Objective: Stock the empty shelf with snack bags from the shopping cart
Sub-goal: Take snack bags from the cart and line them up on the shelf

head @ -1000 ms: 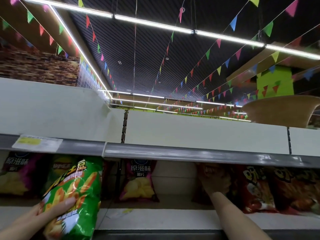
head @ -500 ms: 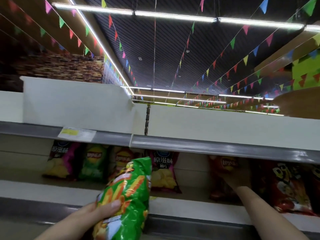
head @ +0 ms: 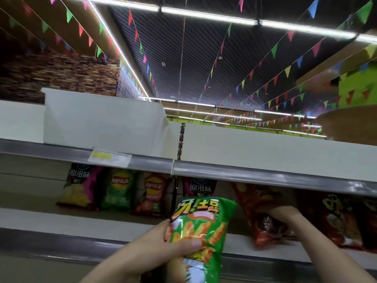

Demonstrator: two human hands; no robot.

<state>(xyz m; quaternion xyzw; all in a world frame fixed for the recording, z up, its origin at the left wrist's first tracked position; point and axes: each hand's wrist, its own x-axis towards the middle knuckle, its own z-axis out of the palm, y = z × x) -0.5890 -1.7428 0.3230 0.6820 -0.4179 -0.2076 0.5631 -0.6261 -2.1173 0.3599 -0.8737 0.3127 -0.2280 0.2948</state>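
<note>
Green snack bag stands upright, long axis vertical, in the left hand, thumb across its front, just before the shelf edge. The open slot lies up and ahead, between the purple bag and the red bag, which the right hand grips, deeper in.

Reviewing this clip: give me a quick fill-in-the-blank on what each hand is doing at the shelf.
1. The left hand grips a ____ snack bag in front of the shelf.
2. The right hand holds a ____ bag on that shelf.
3. A yellow-marked price tag sticks to the rail ____ the bags.

Missing words: green; red; above
</note>
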